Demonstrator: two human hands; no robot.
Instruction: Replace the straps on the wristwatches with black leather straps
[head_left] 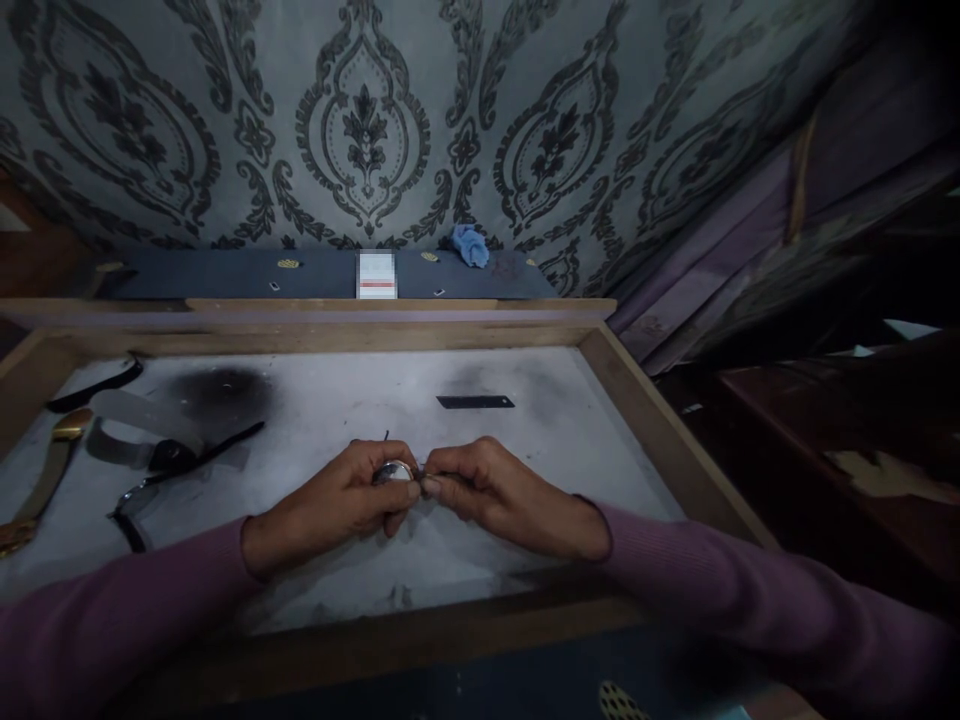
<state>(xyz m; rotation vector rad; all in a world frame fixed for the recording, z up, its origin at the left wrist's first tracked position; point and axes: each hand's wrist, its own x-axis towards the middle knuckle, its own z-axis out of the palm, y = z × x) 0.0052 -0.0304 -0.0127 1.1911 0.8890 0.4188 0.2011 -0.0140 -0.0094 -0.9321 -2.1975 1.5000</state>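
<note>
Over the middle of a white-bottomed wooden drawer, my left hand (360,495) is closed around a small round silver watch case (393,472). My right hand (491,495) meets it at the fingertips, its thumb and index finger pinched at the right edge of the case. What the right fingertips grip is too small to make out. A short dark strip shows above my left fingers. Farther back lies a black blade (475,402), apart from both hands.
Several watches and straps, among them a gold one (71,425) and a black one (172,457), lie at the drawer's left. Wooden walls (660,430) surround the work area. Behind are a blue crumpled cloth (470,246) and a small white box (376,275).
</note>
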